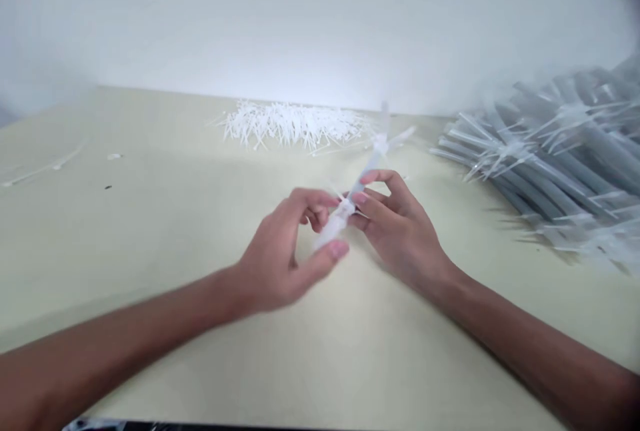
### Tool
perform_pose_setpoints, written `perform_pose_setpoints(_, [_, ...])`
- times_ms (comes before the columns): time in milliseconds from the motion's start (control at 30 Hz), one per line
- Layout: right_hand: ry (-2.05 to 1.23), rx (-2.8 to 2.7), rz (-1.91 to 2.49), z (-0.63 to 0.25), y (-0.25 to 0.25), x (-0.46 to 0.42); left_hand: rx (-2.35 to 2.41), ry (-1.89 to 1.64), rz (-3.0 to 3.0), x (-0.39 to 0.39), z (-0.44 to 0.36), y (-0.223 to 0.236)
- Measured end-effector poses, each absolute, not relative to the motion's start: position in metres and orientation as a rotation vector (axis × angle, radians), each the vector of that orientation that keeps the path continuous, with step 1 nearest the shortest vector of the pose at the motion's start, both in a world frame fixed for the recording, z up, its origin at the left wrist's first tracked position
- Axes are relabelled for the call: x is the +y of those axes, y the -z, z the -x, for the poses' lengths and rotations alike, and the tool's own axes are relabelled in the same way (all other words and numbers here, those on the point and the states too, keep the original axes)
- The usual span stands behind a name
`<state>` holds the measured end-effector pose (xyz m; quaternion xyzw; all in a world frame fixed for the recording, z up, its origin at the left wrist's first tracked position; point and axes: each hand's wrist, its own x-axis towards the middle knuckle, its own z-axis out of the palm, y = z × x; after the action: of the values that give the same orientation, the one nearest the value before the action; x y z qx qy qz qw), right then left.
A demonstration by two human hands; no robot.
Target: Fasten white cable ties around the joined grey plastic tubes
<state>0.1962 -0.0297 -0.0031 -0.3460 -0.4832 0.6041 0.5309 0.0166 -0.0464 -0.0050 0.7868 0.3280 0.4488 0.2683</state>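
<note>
A slim translucent grey-white tube (369,168) slants up and away in front of me, blurred by motion. White cable ties (381,144) are fastened round it near its far end and again lower down, their tails sticking out. My right hand (400,224) pinches the tube's middle between thumb and fingers. Around the near end is my left hand (285,244), its thumb stretched out and apart from the bent fingers. The fingertips come close to the lower tie; whether they touch it is blurred.
A heap of loose white cable ties (295,124) lies at the back of the pale table (165,251), against the wall. To the right is a large pile of grey tubes (555,171) with ties round them. A few stray ties (55,166) lie at far left.
</note>
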Motion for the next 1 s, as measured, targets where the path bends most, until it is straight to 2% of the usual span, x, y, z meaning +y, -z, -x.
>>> perform_pose_setpoints(67, [-1.569, -1.036, 0.780, -0.195, -0.008, -0.038, 0.772, -1.399, -2.232, -0.059, -0.020, 0.002])
perform_pose_setpoints(333, [-1.837, -0.686, 0.730, -0.188, -0.025, -0.060, 0.557, -1.672, -2.338, -0.065, -0.022, -0.006])
perform_pose_setpoints(800, [-2.070, -0.651, 0.639, -0.193, -0.021, -0.055, 0.491, -1.788, -2.389, -0.062, -0.026, -0.004])
perform_pose_setpoints(1000, [-1.899, -0.788, 0.752, -0.196, -0.018, -0.047, 0.655, -1.587, -2.300, -0.065, -0.022, -0.002])
